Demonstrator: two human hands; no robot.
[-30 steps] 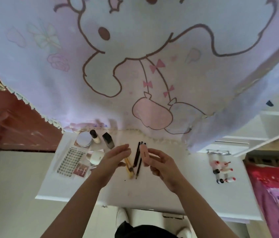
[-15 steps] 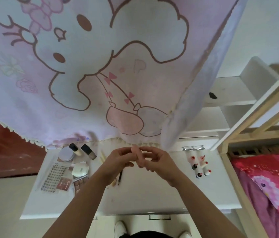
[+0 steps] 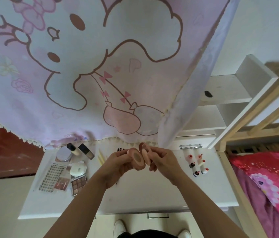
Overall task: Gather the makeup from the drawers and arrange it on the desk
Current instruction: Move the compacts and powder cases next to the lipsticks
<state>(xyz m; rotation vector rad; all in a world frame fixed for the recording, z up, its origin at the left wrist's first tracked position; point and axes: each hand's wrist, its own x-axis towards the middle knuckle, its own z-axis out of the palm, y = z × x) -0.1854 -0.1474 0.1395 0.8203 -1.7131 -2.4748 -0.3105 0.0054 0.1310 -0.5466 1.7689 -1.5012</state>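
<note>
One puff [image 3: 136, 159] in left grip [image 3: 118, 166], second puff [image 3: 145, 152] (touching) in right grip [image 3: 162, 161]

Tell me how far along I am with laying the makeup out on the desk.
Done: foundation bottles, lash tray and eyeshadow palette lie on the desk, left side, with small bottles on the right side. In hand: the left hand and right hand each hold a round pink piece above the middle. Left: set those down. Whether the drawers hold more cannot be seen.
</note>
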